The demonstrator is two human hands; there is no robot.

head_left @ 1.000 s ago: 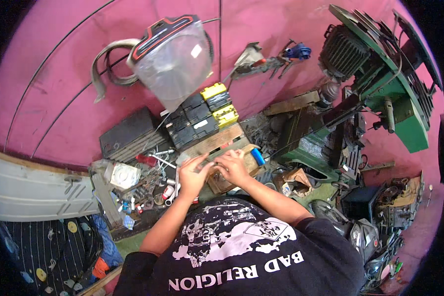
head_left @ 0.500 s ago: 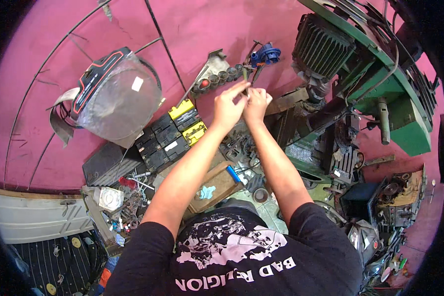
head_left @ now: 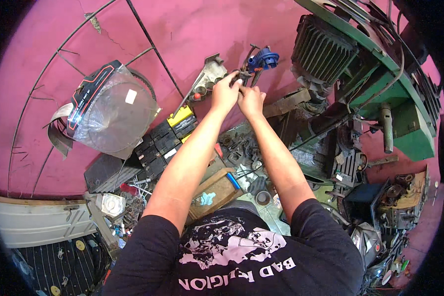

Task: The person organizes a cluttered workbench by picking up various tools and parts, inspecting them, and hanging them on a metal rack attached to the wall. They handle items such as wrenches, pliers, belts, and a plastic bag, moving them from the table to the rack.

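Note:
My left hand (head_left: 225,94) and my right hand (head_left: 252,101) are close together at arm's length, in front of the pink wall. A small dark metal piece (head_left: 243,76) is pinched at the fingertips of the left hand. My right hand's fingers are curled in beside it and appear to grip its lower end, mostly hidden by the knuckles. Just left of the hands, a wall rack (head_left: 214,70) bears a row of round dark cups, one with a red ball-like thing (head_left: 197,96) in it. Beyond the fingers is a blue tool (head_left: 264,59) on the wall.
A clear bag (head_left: 116,111) with a round item hangs at left. Black and yellow boxes (head_left: 182,121) stand below the rack. A green machine with a finned motor (head_left: 325,47) juts out at right. Below my arms lie a wooden tray (head_left: 217,195) and metal parts (head_left: 239,150).
Both hands have moved slightly toward the blue tool and the rack. A thin greenish stick-like shape seen above the fingers earlier no longer shows; a thicker dark piece shows there now.

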